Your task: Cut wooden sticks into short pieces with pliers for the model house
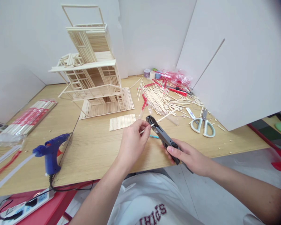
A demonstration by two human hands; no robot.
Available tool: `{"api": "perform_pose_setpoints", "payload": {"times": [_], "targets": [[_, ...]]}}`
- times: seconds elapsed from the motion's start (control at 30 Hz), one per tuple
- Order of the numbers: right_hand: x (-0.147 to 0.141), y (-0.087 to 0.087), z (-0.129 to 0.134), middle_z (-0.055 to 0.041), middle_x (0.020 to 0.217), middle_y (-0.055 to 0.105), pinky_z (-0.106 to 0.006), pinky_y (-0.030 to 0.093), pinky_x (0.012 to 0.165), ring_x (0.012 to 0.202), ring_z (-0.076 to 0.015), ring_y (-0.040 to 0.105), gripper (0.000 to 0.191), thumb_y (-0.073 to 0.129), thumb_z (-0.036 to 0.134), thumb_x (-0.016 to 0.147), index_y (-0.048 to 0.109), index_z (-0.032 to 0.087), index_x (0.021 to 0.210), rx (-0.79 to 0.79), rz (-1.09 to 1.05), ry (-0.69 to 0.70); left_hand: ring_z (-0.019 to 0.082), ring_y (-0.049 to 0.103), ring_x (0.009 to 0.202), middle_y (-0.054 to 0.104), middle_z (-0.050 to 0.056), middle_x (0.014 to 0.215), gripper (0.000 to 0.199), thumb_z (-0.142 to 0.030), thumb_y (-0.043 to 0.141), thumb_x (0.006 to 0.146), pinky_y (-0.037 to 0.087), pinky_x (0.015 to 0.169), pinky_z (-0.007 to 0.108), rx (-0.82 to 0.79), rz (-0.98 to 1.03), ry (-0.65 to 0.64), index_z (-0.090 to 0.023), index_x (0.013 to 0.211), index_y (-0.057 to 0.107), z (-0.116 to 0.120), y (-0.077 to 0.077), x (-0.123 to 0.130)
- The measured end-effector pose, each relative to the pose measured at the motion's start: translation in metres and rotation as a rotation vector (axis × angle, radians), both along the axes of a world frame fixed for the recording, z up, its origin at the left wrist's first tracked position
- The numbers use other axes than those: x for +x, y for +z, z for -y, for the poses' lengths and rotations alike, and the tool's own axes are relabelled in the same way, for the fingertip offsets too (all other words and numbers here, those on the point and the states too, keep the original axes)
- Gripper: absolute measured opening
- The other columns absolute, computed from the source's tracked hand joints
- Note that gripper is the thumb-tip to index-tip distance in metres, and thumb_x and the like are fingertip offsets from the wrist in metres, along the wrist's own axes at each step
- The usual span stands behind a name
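Note:
My left hand [133, 139] pinches a thin wooden stick [166, 115] between thumb and fingers. The stick runs through the jaws of dark grey hand shears [164, 135], its far end sticking out to the upper right. My right hand [189, 155] is wrapped around the handles of the shears, over the table's front edge. Just beyond my left hand lies a small flat panel of sticks glued side by side [122, 122]. Behind it stands a multi-storey house model of wooden sticks [103, 64]. A blue strip lies partly hidden under the shears.
Loose sticks [155, 97] and red plastic wrappers [174, 76] are heaped at the back right. White-handled scissors [204, 123] lie right. A blue glue gun [51, 154] trails its cord at left, near bagged sticks [29, 122]. White panels [152, 34] enclose the table.

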State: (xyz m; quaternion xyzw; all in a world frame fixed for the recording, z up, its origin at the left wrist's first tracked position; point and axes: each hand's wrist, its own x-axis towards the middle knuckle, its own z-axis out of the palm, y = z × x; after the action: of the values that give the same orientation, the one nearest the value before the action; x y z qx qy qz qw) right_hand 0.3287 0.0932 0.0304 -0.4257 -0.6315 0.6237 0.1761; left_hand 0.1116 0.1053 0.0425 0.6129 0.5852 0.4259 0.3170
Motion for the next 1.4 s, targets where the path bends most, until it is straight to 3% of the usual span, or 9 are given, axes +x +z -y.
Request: {"api": "perform_pose_setpoints", "payload": {"times": [0.33,0.57,0.77,1.03,1.2,1.4], "targets": [[0.0,0.0,0.0,0.0,0.081,0.053,-0.03,0.042,0.067,0.073,-0.0149,0.051,0.046,0.047,0.064,0.097,0.052,0.018,0.098,-0.008,-0.007,0.001,0.013,0.067,0.071,0.072,0.002,0.081,0.012,-0.027,0.058,0.092,0.053,0.061,0.022,-0.003,0.003,-0.007,-0.019,0.087,0.065,0.0,-0.001,0.0],[-0.001,0.003,0.0,0.0011,0.076,0.053,-0.03,0.041,0.066,0.07,-0.0146,0.052,0.051,0.046,0.065,0.097,0.055,0.016,0.105,0.032,0.013,0.006,0.013,0.067,0.071,0.071,0.002,0.08,0.013,-0.027,0.057,0.092,0.052,0.062,0.022,0.01,-0.024,-0.004,-0.019,0.086,0.066,-0.001,0.001,0.0],[-0.001,-0.002,-0.001,0.0025,0.068,0.054,-0.028,0.042,0.062,0.062,-0.0123,0.052,0.049,0.044,0.066,0.098,0.051,0.019,0.089,0.083,0.062,0.001,0.014,0.068,0.073,0.072,0.002,0.08,0.011,-0.023,0.057,0.092,0.05,0.064,0.022,0.036,-0.07,-0.007,-0.018,0.086,0.065,-0.005,-0.002,0.001],[-0.004,-0.015,-0.006,0.005,0.056,0.052,-0.025,0.042,0.045,0.045,-0.0114,0.051,0.052,0.039,0.071,0.095,0.046,0.022,0.081,0.055,0.108,-0.027,0.014,0.065,0.064,0.072,0.002,0.077,0.013,-0.02,0.055,0.096,0.045,0.065,0.026,-0.018,-0.296,-0.034,-0.018,0.09,0.066,-0.009,-0.001,0.002],[-0.004,-0.019,-0.01,0.0068,0.05,0.05,-0.024,0.041,0.043,0.04,-0.0112,0.05,0.052,0.038,0.071,0.096,0.045,0.023,0.077,0.041,0.142,-0.012,0.021,0.069,0.072,0.074,0.006,0.08,0.015,-0.022,0.053,0.098,0.048,0.07,0.03,-0.076,-0.505,-0.043,-0.017,0.095,0.068,-0.014,-0.001,0.006],[-0.002,-0.02,-0.014,0.0058,0.044,0.05,-0.025,0.041,0.042,0.036,-0.0123,0.05,0.055,0.037,0.073,0.094,0.043,0.024,0.07,0.045,0.268,-0.001,0.029,0.073,0.081,0.075,0.015,0.088,0.026,-0.025,0.045,0.101,0.051,0.067,0.035,-0.094,-0.755,-0.097,-0.016,0.096,0.069,-0.018,-0.005,0.01]]}}
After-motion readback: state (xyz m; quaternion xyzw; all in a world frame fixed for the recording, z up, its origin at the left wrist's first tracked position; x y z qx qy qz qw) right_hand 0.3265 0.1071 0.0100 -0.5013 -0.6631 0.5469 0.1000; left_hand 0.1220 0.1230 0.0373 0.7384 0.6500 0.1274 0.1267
